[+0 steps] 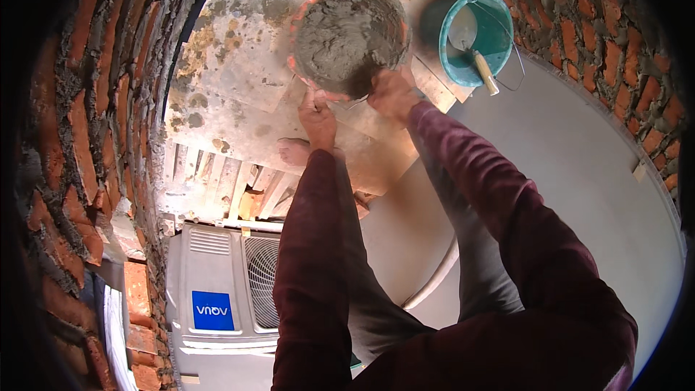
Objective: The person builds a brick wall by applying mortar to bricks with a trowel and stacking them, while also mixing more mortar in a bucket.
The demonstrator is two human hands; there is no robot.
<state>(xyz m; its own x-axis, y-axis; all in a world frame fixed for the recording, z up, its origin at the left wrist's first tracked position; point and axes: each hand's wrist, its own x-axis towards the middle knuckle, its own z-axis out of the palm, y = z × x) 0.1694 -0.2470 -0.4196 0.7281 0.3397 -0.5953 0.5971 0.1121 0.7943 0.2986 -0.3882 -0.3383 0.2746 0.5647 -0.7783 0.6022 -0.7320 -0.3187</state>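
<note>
A round red-orange basin full of wet grey mortar stands at the far middle on a stained board. My left hand is closed on the basin's near rim, thumb up against it. At the near right rim, my right hand is closed, its fingers down by the mortar; what it grips is hidden beneath the hand and in shadow. Just right of the basin is a green bucket with a wire handle. A tool with a pale wooden handle leans in it over cloudy liquid.
Rough brick walls rise at the left and right. An outdoor air-conditioner unit sits at lower left, below some wooden slats. My bare foot rests on the board. A smooth grey surface spreads to the right.
</note>
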